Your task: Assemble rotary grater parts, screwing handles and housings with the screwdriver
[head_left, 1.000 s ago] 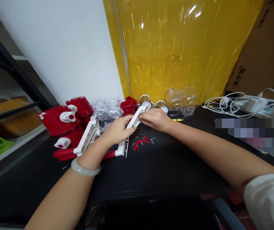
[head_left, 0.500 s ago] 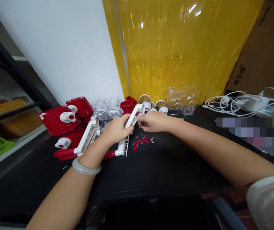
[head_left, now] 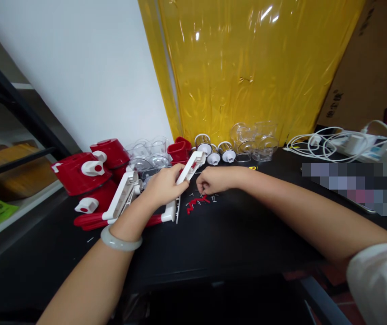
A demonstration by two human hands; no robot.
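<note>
My left hand (head_left: 162,186) is closed around a white plastic handle (head_left: 195,163), hollow and slotted on its near face, its far end tilted up. Just to the right, my right hand (head_left: 216,179) hovers low over the table with its fingers curled together. Whatever its fingertips hold, if anything, is hidden. Below it lie small red plastic pieces (head_left: 195,204) among several thin metal pins (head_left: 214,198). Another white handle part (head_left: 121,197) with a red grip (head_left: 88,220) rests left of my left hand.
Red plastic housings (head_left: 78,170) with white knobs stand at the left. Clear plastic parts (head_left: 158,160), red funnel-like parts (head_left: 179,150) and perforated metal drums (head_left: 203,142) line the back. White cables (head_left: 329,149) and a pixelated flat object (head_left: 352,185) lie right on the black table (head_left: 241,243).
My right hand has moved down, away from the white handle, to the pins and red pieces. My left hand keeps its hold on the handle. The view has shifted slightly.
</note>
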